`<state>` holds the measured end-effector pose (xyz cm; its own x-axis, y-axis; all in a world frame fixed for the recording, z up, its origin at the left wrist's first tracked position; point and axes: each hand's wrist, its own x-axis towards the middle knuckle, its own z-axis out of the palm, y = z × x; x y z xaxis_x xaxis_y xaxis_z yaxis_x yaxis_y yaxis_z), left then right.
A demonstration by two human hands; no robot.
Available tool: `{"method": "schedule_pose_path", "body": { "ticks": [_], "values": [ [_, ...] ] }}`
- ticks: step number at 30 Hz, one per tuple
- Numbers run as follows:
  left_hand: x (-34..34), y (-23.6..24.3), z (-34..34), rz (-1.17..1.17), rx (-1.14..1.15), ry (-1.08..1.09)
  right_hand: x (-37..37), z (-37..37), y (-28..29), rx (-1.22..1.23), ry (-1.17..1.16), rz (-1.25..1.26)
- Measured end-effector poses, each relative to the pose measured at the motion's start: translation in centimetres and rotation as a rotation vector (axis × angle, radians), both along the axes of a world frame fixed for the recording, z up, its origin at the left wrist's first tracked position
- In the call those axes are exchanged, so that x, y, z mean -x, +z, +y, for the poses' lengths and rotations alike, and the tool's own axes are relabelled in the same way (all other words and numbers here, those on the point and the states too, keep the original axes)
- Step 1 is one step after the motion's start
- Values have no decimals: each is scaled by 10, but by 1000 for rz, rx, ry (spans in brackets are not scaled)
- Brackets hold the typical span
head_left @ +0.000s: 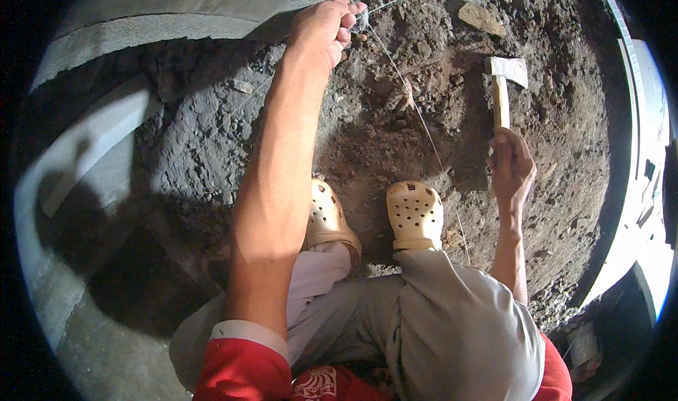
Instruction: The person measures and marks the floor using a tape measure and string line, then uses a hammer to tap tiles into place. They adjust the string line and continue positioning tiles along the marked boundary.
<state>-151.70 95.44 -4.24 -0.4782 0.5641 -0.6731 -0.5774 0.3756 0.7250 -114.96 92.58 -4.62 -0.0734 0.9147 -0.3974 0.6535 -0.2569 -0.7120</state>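
My right hand (pixel 513 162) is closed round the pale wooden handle of a hatchet (pixel 501 97), low on its shaft. The hatchet's flat grey head points away from me, just above the soil. Far ahead, next to the concrete edge, my left hand (pixel 330 28) has its fingers curled together on a thin string (pixel 424 123). Stretches of this string meet at my fingertips: one runs off to the far right, another comes back past my right shoe. Whether a peg or nail is also within those fingers is hidden.
Rough dark soil (pixel 381 140) with stones spreads ahead of me. A curved concrete edge (pixel 162 34) borders it at the far left. My pale clogs (pixel 415 210) stand on the soil. A flat stone (pixel 482 19) lies far right; bright white boards (pixel 639 182) line the right side.
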Motion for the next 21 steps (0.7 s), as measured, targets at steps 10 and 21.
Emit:
{"method": "schedule_pose_path", "body": {
  "ticks": [10, 21],
  "values": [
    [5, -18, 7, -100, 26, 86, 1, 1, -3, 10, 11, 32],
    [-8, -23, 12, -38, 86, 155, 59, 26, 6, -298, 270, 180]
  ]
}}
